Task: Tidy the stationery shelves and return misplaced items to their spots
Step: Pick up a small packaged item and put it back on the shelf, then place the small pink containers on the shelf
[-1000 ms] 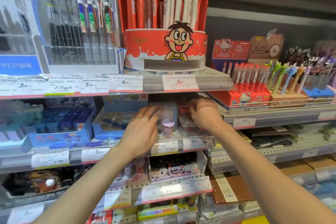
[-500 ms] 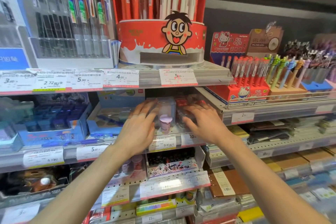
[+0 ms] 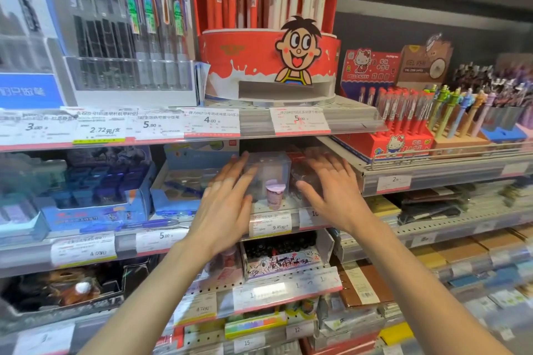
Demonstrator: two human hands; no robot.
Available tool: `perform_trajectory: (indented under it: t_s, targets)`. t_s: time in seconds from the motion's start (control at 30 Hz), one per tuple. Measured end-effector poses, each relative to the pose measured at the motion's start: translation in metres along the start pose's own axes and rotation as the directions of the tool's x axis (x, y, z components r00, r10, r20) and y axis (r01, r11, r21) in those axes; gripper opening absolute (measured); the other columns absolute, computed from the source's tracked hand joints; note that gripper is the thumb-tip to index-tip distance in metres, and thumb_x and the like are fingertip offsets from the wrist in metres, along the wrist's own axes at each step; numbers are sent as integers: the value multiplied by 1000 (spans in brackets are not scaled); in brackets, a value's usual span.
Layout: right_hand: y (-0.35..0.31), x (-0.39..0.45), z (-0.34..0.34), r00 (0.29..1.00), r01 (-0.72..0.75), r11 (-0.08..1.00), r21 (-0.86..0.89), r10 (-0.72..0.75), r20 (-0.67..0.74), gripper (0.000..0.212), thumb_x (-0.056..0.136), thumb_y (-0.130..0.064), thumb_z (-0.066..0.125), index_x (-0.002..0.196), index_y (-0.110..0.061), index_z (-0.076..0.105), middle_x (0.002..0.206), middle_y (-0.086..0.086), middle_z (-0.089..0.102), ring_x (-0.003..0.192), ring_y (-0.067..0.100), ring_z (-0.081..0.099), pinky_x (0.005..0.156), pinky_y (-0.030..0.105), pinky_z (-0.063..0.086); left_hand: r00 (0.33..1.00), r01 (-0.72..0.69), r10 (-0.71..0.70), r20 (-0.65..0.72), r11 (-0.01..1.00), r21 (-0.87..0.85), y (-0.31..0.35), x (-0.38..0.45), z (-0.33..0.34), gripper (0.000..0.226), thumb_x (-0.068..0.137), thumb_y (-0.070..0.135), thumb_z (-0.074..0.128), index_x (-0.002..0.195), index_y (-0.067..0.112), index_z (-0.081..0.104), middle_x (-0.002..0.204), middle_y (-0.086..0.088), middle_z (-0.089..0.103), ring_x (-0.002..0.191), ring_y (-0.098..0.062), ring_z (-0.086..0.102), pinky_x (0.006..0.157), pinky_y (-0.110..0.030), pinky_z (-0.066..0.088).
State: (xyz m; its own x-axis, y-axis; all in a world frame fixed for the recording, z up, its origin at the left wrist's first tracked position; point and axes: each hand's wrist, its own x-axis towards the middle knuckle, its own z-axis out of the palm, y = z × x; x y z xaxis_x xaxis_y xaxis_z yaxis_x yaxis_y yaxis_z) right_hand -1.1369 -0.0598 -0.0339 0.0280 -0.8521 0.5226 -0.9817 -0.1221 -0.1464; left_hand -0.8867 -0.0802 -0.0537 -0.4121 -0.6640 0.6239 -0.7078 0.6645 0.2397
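On the middle shelf stands a clear plastic box (image 3: 269, 171), with a small pink cup-shaped item (image 3: 274, 192) in front of it. My left hand (image 3: 226, 202) is spread with straight fingers on the left of the clear box. On the other side my right hand (image 3: 331, 187) is spread over clear packets with red contents (image 3: 300, 157). Both hands are blurred by motion and I cannot tell whether they touch the items. Neither hand holds anything.
A red cartoon pen display (image 3: 269, 63) stands on the shelf above. Blue boxes (image 3: 95, 199) fill the middle shelf to the left. Hello Kitty pens (image 3: 401, 121) and novelty pens (image 3: 458, 115) stand at the right. Price tags (image 3: 271, 223) line the shelf edges.
My right hand has come out from among the packets and both hands have uncurled and drawn slightly back toward me, fingers now spread flat.
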Motion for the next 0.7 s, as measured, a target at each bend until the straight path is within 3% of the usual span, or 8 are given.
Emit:
perform_trajectory:
  t_s: [0.1, 0.23, 0.37, 0.5, 0.57, 0.7]
  targets:
    - [-16, -19, -3, 992, -23, 996, 89, 34, -121, 61, 96, -58, 43, 144, -20, 46, 148, 2, 49, 139, 23, 40, 117, 46, 30, 996, 59, -63, -65, 996, -63, -4, -21, -11, 51, 95, 28, 44, 146, 20, 42, 155, -1, 35, 137, -21, 35, 113, -39, 31]
    - [-57, -58, 10, 971, -83, 958, 275, 140, -196, 48, 96, -47, 57, 134, -18, 54, 131, -2, 56, 124, 16, 50, 104, 32, 40, 974, 119, -144, -176, 982, -144, -10, -59, -26, 44, 95, 26, 50, 138, 16, 53, 140, 1, 48, 132, -19, 41, 112, -30, 30]
    - [-95, -86, 32, 949, -168, 914, 368, 252, -192, 40, 95, -44, 60, 127, -21, 58, 114, -7, 58, 106, 10, 54, 90, 29, 44, 946, 180, -223, -237, 965, -191, -20, -95, -27, 36, 93, 21, 57, 128, 15, 62, 127, 0, 57, 119, -23, 50, 103, -39, 40]
    - [-106, -93, 43, 946, -232, 895, 380, 299, -127, 37, 94, -45, 61, 124, -23, 59, 101, -7, 60, 84, 10, 58, 77, 34, 50, 931, 268, -311, -190, 937, -223, -23, -113, -22, 33, 93, 25, 56, 124, 19, 62, 120, 8, 56, 114, -14, 48, 100, -25, 34]
    - [-104, -93, 45, 950, -235, 895, 380, 294, -105, 36, 94, -45, 60, 123, -25, 58, 99, -9, 60, 80, 9, 59, 74, 35, 51, 931, 289, -323, -169, 937, -198, -22, -117, -18, 34, 91, 25, 56, 124, 19, 62, 119, 8, 56, 113, -15, 48, 99, -22, 32]
    - [-99, -84, 43, 965, -191, 890, 413, 247, -84, 32, 95, -48, 59, 122, -31, 55, 93, -13, 59, 81, 6, 59, 73, 35, 51, 944, 247, -258, -208, 966, -76, -22, -114, -11, 32, 91, 24, 57, 121, 15, 64, 118, 2, 58, 110, -21, 51, 96, -32, 40]
